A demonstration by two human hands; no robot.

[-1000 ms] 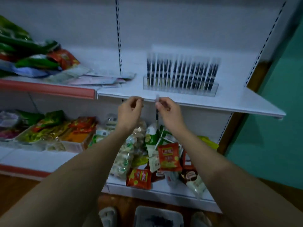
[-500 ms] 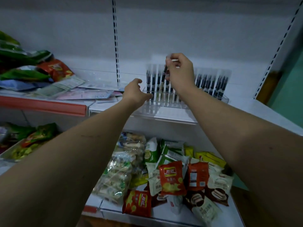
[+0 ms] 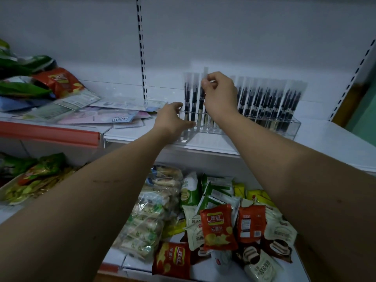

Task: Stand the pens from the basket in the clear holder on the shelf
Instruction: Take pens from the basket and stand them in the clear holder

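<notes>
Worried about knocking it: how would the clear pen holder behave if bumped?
The clear holder is probably light, so it may slide; the left hand touches its end. Its tall upright pens could make it tip. The right hand pinches one pen.

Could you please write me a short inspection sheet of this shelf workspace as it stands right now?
Surface: white shelf.
Job's things: clear holder on the shelf, full of upright pens; one pen pinched at its top.
Clutter: leaflets and snack bags on the left; snack packets on the shelf below.
Grippers: left hand touches the holder's left end; right hand pinches the pen.
Cables: nothing seen.
Surroundings: white back panel; teal wall.
</notes>
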